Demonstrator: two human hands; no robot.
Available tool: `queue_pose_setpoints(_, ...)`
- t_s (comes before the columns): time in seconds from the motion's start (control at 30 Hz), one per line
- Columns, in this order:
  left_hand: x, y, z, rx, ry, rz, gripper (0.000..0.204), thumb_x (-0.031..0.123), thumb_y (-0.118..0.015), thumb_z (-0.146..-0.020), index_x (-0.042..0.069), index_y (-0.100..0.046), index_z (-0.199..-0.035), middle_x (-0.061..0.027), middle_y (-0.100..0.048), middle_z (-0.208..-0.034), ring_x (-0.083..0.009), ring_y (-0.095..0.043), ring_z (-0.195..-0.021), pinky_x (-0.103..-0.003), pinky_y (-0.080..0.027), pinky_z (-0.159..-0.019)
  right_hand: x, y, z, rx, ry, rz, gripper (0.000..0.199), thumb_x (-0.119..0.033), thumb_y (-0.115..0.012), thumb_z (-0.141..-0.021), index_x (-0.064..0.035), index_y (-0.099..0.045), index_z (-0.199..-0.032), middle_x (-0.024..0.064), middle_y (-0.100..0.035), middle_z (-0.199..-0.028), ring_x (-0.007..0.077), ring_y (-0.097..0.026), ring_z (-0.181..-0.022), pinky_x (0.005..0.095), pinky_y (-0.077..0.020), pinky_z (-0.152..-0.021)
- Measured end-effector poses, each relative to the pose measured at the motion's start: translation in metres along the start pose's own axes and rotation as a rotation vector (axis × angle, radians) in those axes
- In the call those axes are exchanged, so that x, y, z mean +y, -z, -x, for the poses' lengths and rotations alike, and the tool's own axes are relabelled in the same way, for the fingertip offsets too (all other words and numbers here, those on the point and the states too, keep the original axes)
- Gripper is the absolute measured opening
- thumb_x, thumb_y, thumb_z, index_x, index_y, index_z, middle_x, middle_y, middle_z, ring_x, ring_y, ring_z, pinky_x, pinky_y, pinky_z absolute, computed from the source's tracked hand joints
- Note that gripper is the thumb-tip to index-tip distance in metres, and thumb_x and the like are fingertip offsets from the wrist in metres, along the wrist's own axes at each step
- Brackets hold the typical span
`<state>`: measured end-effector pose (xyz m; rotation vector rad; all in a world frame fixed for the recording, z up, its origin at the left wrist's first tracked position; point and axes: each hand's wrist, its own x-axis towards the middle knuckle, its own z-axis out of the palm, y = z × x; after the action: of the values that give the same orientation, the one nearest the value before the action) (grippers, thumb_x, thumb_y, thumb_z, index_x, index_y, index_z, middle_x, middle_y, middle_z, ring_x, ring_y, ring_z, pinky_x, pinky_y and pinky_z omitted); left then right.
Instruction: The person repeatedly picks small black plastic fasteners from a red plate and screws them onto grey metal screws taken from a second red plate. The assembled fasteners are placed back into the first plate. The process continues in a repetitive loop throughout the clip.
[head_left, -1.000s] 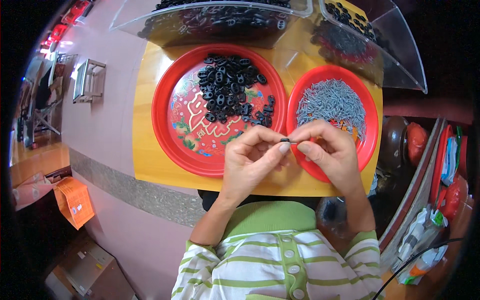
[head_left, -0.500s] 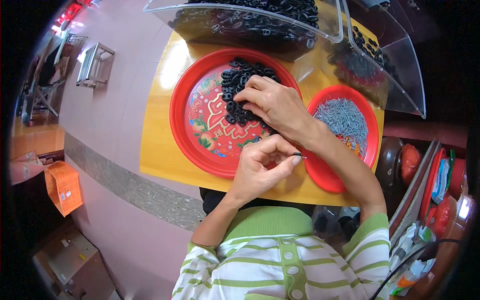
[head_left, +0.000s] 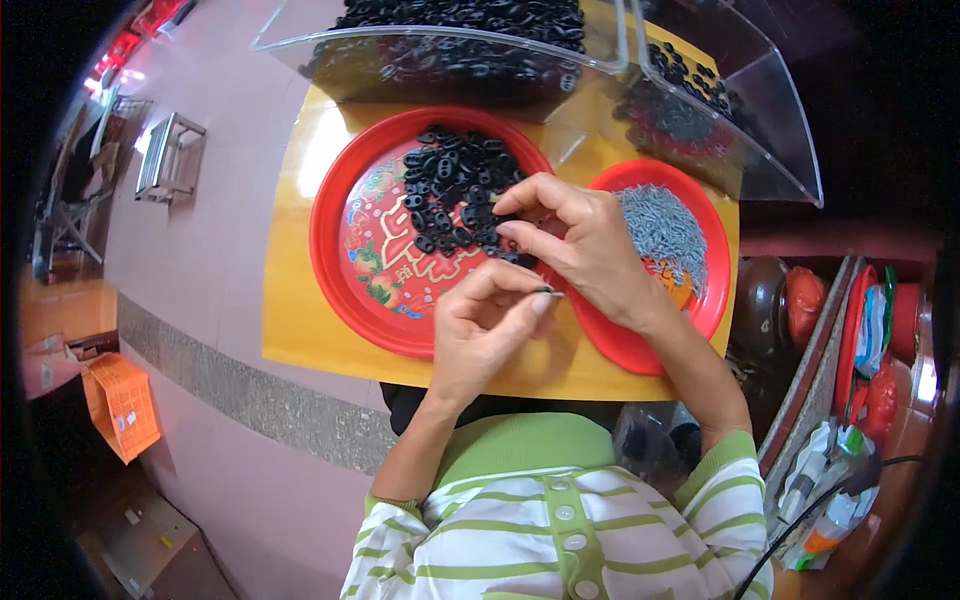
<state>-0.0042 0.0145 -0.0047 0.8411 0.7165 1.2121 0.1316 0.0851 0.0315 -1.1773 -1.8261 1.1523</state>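
My left hand point(head_left: 485, 325) is closed in a pinch just in front of the round red tray point(head_left: 330, 285). Between its thumb and forefinger is a small black oval piece point(head_left: 543, 290) with a thin grey screw tip point(head_left: 558, 294) sticking out to the right. My right hand point(head_left: 590, 245) hovers above the tray's right edge, thumb and forefinger brought close together. Dark pieces show at its fingertips, but I cannot tell whether one is held. Beside it in the tray lies a heap of black two-holed plastic pieces point(head_left: 445, 165). Right of that, a smaller red tray point(head_left: 718, 230) holds grey screws point(head_left: 665, 230).
A clear plastic bin point(head_left: 440, 35) full of black pieces stands at the back of the yellow table point(head_left: 285, 290). Another clear bin point(head_left: 765, 130) is at back right. A metal stool point(head_left: 170, 155) stands on the floor at left; bags point(head_left: 825, 500) lie low at right.
The view has shifted, so the table sits further left. My right hand has drawn back from the heap toward the tray's right edge. My left hand keeps its pinch on the black piece.
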Motion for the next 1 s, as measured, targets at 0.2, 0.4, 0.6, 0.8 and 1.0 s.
queue_pose_setpoints(0.2, 0.000, -0.013, -0.005, 0.163, -0.061, 0.003, 0.007, 0.000, -0.055, -0.086, -0.002, -0.056, -0.092, -0.0107, -0.056, -0.105, -0.0141, -0.060, -0.088, -0.026, -0.051, -0.079, 0.000, 0.014, 0.035, 0.230, 0.110, -0.050, 0.013, -0.002, -0.062, -0.078, -0.0005, -0.061, -0.091, 0.0090, -0.064, -0.088, 0.0135, -0.063, -0.073, 0.0266, -0.0512, -0.062)
queue_pose_setpoints(0.4, -0.007, -0.028, -0.003, 0.219, -0.056, 0.037, 0.008, 0.001, -0.055, -0.087, -0.003, -0.056, -0.094, -0.0138, -0.058, -0.108, -0.0165, -0.061, -0.089, -0.029, -0.051, -0.083, 0.007, 0.018, 0.058, 0.293, 0.302, 0.247, 0.017, 0.000, -0.066, -0.074, -0.0028, -0.063, -0.090, 0.0104, -0.063, -0.091, 0.0182, -0.062, -0.079, 0.0280, -0.0497, -0.067)
queue_pose_setpoints(0.6, -0.013, -0.039, -0.003, 0.155, -0.036, 0.040, 0.008, 0.001, -0.054, -0.087, -0.003, -0.055, -0.094, -0.0166, -0.060, -0.107, -0.0186, -0.061, -0.091, -0.032, -0.051, -0.084, 0.012, 0.025, 0.078, 0.342, 0.218, 0.153, 0.017, 0.002, -0.065, -0.075, -0.0011, -0.063, -0.091, 0.0100, -0.062, -0.094, 0.0187, -0.062, -0.086, 0.0275, -0.0499, -0.069)
queue_pose_setpoints(0.8, -0.020, -0.050, -0.004, 0.139, -0.026, -0.026, 0.007, 0.002, -0.052, -0.087, -0.003, -0.053, -0.093, -0.0203, -0.059, -0.107, -0.0217, -0.061, -0.094, -0.036, -0.051, -0.087, 0.007, 0.030, 0.088, 0.400, 0.096, 0.146, 0.016, -0.001, -0.062, -0.076, -0.0015, -0.060, -0.092, 0.0086, -0.058, -0.086, 0.0204, -0.060, -0.073, 0.0285, -0.0493, -0.061)
queue_pose_setpoints(1.0, -0.026, -0.052, -0.007, 0.115, -0.019, -0.041, 0.007, 0.001, -0.052, -0.087, -0.003, -0.054, -0.093, -0.0188, -0.060, -0.104, -0.0217, -0.062, -0.091, -0.035, -0.051, -0.085, 0.016, 0.036, 0.097, 0.385, -0.096, -0.248, 0.019, -0.004, -0.062, -0.081, 0.0005, -0.060, -0.099, 0.0063, -0.062, -0.086, 0.0113, -0.061, -0.071, 0.0227, -0.0500, -0.062)
